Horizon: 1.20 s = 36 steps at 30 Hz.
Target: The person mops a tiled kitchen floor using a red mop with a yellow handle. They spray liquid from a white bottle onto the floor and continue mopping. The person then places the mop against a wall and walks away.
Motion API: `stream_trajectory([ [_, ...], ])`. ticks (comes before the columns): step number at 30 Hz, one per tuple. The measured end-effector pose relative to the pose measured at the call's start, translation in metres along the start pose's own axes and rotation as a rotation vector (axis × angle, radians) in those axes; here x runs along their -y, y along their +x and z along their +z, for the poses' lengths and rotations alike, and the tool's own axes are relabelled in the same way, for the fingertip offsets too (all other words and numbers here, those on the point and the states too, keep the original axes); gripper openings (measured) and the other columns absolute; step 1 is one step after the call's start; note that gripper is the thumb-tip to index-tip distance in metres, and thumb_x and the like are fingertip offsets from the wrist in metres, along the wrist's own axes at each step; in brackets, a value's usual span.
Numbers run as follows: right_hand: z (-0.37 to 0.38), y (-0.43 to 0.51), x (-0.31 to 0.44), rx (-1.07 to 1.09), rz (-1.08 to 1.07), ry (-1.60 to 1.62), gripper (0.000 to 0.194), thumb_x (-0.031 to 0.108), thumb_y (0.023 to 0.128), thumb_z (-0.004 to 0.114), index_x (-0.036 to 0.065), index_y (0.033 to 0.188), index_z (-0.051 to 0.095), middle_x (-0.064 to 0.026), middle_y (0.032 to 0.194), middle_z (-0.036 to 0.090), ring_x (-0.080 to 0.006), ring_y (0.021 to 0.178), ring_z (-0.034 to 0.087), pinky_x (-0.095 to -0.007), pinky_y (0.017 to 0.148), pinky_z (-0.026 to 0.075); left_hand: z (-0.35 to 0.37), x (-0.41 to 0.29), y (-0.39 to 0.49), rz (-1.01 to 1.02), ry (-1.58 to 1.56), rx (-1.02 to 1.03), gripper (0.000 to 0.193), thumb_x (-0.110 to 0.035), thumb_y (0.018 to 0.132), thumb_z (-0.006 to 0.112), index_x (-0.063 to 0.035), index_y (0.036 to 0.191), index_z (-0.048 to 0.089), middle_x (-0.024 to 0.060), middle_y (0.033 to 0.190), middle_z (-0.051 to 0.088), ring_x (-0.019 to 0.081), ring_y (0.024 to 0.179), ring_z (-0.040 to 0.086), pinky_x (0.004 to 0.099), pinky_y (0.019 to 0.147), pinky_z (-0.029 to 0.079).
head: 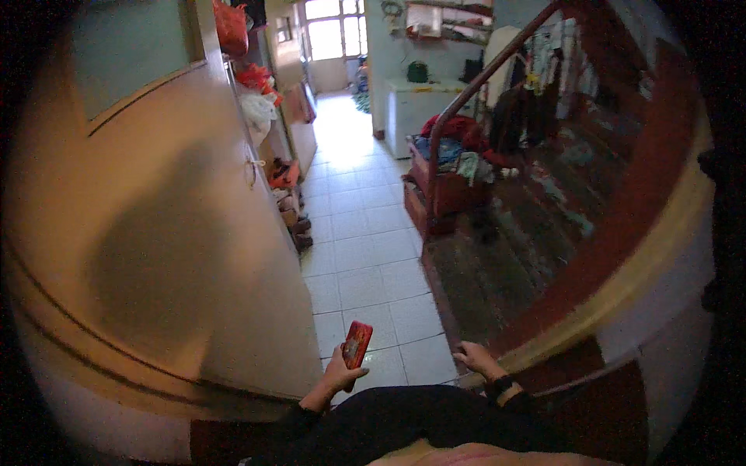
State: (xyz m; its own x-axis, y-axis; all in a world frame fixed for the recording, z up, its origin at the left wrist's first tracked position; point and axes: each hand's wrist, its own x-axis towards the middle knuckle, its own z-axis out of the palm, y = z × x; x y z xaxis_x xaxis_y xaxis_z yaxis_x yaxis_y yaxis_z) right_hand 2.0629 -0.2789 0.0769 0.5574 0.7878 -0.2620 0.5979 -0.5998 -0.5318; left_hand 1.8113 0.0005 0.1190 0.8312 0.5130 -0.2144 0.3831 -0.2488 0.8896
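Observation:
A red, phone-sized flat object (356,346) with a patterned face is held in my left hand (340,371), tilted upward in front of my body. My thumb lies across its lower end. To the right, my right hand (477,357) hangs by the lower edge of the wooden staircase (501,279), its fingers curled and nothing visible in them. Whether it touches the staircase edge cannot be told. A dark band circles the right wrist. White floor tiles (364,279) run ahead between the two hands.
A pale door (256,303) stands close on the left, with bags (258,110) and a stack of items (291,215) beyond it. On the right are a metal handrail (434,169), clothes piled on a red box (446,180), and a white chest appliance (419,110). A bright window (335,35) is at the far end.

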Motion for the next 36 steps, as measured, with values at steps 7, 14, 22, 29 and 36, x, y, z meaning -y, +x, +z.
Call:
stream_trajectory([
  [7,-0.047,0.220,0.116,0.430,-0.470,0.559,0.063,0.036,0.077,0.055,0.000,0.122,0.029,-0.0163,0.114,0.045,-0.0257,0.102,0.046,-0.0331,0.086,0.036,-0.027,-0.057,0.158,0.114,0.028,-0.168,0.089,-0.031,0.053,0.072,0.0025,0.119,0.024,0.0199,0.113,0.039,0.0293,0.106,0.040,0.0350,0.088,0.034],
  [14,-0.095,0.409,0.187,0.437,-0.217,1.529,0.034,0.024,0.080,0.050,0.005,0.108,0.043,-0.0071,0.099,0.051,-0.0162,0.091,0.050,-0.0289,0.081,0.039,-0.063,-0.102,0.357,0.192,0.232,-0.164,0.097,-0.041,0.054,0.070,0.0025,0.123,0.016,0.0250,0.114,0.033,0.0362,0.107,0.035,0.0387,0.090,0.032],
  [22,-0.184,0.608,0.149,0.415,-0.044,1.845,0.031,0.018,0.085,0.041,0.001,0.110,0.038,-0.0148,0.108,0.049,-0.0249,0.098,0.049,-0.0402,0.084,0.040,-0.234,-0.085,0.591,0.309,0.393,-0.630,0.080,-0.042,0.060,0.069,0.0054,0.114,0.035,0.0235,0.112,0.039,0.0347,0.106,0.036,0.0407,0.090,0.030],
  [29,-0.268,0.772,0.075,0.234,-0.115,1.702,0.028,0.021,0.084,0.044,0.002,0.104,0.044,-0.0100,0.097,0.054,-0.0192,0.085,0.054,-0.0343,0.073,0.046,-0.424,0.024,0.667,0.029,-0.083,-1.400,0.082,-0.043,0.070,0.058,0.0010,0.127,0.018,0.0173,0.133,0.011,0.0298,0.119,0.019,0.0413,0.096,0.023],
  [36,-0.325,0.951,0.090,0.275,-0.086,1.813,0.030,0.019,0.083,0.047,0.002,0.107,0.041,-0.0139,0.099,0.053,-0.0209,0.088,0.054,-0.0345,0.077,0.045,-0.526,0.020,0.699,-1.837,2.023,-0.810,0.043,-0.036,0.080,0.044,-0.0010,0.105,0.047,0.0175,0.103,0.049,0.0325,0.094,0.048,0.0440,0.077,0.039],
])
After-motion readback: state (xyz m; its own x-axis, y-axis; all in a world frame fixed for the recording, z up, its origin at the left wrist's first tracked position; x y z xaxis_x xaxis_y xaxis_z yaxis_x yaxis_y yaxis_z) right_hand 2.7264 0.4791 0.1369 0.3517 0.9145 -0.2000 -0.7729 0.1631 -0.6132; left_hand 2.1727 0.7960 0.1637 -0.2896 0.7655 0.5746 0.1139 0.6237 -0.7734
